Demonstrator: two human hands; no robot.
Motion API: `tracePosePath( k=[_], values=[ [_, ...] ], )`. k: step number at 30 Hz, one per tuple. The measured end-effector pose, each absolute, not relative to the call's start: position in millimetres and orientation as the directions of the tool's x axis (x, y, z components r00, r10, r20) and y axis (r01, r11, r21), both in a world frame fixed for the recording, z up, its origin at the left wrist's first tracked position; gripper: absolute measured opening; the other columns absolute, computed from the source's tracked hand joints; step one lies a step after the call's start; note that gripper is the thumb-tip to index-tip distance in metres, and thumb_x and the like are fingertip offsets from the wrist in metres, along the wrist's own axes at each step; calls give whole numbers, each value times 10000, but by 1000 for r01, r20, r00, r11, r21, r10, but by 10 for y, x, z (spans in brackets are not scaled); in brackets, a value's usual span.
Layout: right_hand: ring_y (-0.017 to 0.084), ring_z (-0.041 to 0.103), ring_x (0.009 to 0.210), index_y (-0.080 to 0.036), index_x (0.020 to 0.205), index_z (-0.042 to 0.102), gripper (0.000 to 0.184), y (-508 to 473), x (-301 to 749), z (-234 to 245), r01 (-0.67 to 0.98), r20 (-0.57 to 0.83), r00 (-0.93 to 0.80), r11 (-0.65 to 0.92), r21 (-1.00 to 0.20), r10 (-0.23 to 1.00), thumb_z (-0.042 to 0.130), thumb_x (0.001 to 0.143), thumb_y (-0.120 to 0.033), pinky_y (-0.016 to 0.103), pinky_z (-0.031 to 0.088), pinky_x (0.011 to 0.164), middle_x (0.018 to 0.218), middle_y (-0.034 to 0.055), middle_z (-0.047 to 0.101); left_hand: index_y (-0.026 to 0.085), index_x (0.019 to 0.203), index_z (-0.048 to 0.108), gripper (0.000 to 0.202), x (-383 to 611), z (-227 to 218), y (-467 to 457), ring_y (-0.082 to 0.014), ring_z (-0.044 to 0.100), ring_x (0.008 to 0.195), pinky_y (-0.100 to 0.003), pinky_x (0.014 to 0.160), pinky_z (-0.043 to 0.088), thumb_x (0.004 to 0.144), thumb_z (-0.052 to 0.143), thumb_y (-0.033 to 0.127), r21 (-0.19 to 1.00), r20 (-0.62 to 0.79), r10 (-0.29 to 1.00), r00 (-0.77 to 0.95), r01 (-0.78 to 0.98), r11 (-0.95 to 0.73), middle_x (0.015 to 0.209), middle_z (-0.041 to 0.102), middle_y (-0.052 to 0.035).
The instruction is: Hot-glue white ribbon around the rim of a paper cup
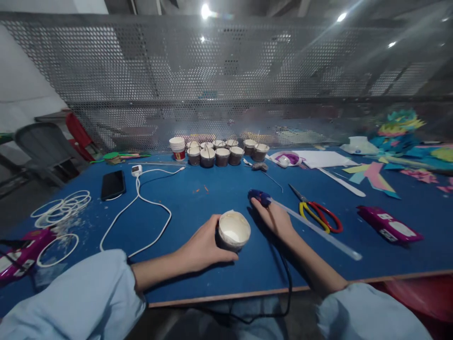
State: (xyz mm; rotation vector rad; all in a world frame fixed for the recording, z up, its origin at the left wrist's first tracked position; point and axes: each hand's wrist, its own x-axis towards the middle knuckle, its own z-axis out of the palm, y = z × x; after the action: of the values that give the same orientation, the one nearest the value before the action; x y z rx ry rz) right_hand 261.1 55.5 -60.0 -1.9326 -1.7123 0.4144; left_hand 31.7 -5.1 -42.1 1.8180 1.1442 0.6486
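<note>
My left hand (202, 245) is wrapped round a small white paper cup (233, 230) that stands upright on the blue table (198, 198); the cup looks empty inside. My right hand (274, 218) lies just right of the cup, closed over a dark blue glue gun (259, 196) whose black cord (287, 283) runs back over the table's near edge. A long clear glue stick (318, 230) stretches from the gun toward the lower right.
Red-and-yellow scissors (316, 210) lie right of my right hand. Several brown-sided cups (222, 152) stand at the back, a phone (113, 184) and white charger cable (148, 208) at left, white rings (62, 208) far left, pink packs (388, 224), coloured paper (399, 137) at right.
</note>
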Motion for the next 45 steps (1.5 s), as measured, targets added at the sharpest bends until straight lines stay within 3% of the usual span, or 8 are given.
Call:
tracePosePath(
  k=[7, 12, 15, 20, 24, 29, 34, 45],
  values=[
    [284, 632, 1006, -140, 1086, 605, 503, 268, 2805, -553, 797, 103, 96, -14, -604, 990, 452, 843, -553, 373, 470, 866, 1068, 142, 681, 183, 1199, 480, 654, 292, -491, -51, -243, 558, 1081, -357, 938, 425, 625, 774, 295, 896, 35, 900, 435, 385, -221, 1159, 610, -72],
    [257, 651, 821, -188, 888, 637, 377, -452, 2791, -445, 758, 339, 274, 15, -652, 900, 542, 786, -538, 382, 494, 797, 888, 98, 692, 192, 1249, 475, 665, 193, -468, -80, -244, 537, 1132, -367, 993, 400, 642, 742, 241, 912, 50, 875, 482, 335, -237, 1226, 579, -81],
    [195, 643, 782, -214, 867, 648, 257, -705, 2565, -283, 668, 389, 171, 183, -721, 905, 566, 822, -453, 291, 510, 736, 862, 59, 684, 201, 1268, 477, 704, 177, -473, -92, -249, 509, 1175, -378, 1043, 364, 607, 713, 141, 907, 99, 823, 559, 289, -306, 1275, 547, -76],
    [180, 625, 817, -204, 968, 638, 213, -557, 2207, -121, 578, 338, -12, 282, -766, 941, 603, 812, -346, 275, 504, 740, 945, 52, 678, 212, 1263, 481, 700, 190, -456, -97, -255, 495, 1185, -389, 1038, 374, 597, 662, 96, 894, 142, 747, 649, 240, -378, 1274, 532, -71],
    [160, 606, 703, -188, 815, 641, 163, -382, 2127, -138, 546, 270, -48, 252, -799, 962, 547, 852, -316, 251, 480, 652, 780, 29, 669, 200, 1274, 469, 712, 181, -423, -80, -269, 475, 1209, -414, 1061, 352, 595, 663, 113, 890, 109, 732, 672, 262, -374, 1305, 512, -90],
    [140, 573, 649, -187, 731, 632, 219, -351, 2139, -159, 528, 270, -61, 261, -808, 961, 524, 881, -306, 230, 440, 606, 710, 11, 643, 208, 1322, 416, 747, 148, -333, -89, -280, 451, 1246, -433, 1070, 340, 621, 671, 173, 962, -12, 747, 665, 211, -172, 1367, 461, -106],
    [142, 573, 675, -193, 726, 616, 195, -388, 2128, -180, 533, 328, -73, 315, -786, 942, 541, 887, -274, 235, 427, 624, 733, 16, 637, 200, 1066, 540, 348, 249, -246, -158, -227, 559, 1070, -340, 875, 463, 745, 619, 309, 988, -152, 865, 479, 71, 135, 1232, 561, -76],
    [134, 570, 648, -183, 674, 611, 242, -415, 2048, -172, 472, 343, -15, 309, -826, 939, 524, 881, -273, 226, 424, 613, 700, 15, 633, 146, 690, 631, 163, 442, -341, -158, -171, 557, 894, -272, 810, 407, 761, 616, 292, 996, 62, 990, 129, 50, -69, 897, 589, -51]
  ],
)
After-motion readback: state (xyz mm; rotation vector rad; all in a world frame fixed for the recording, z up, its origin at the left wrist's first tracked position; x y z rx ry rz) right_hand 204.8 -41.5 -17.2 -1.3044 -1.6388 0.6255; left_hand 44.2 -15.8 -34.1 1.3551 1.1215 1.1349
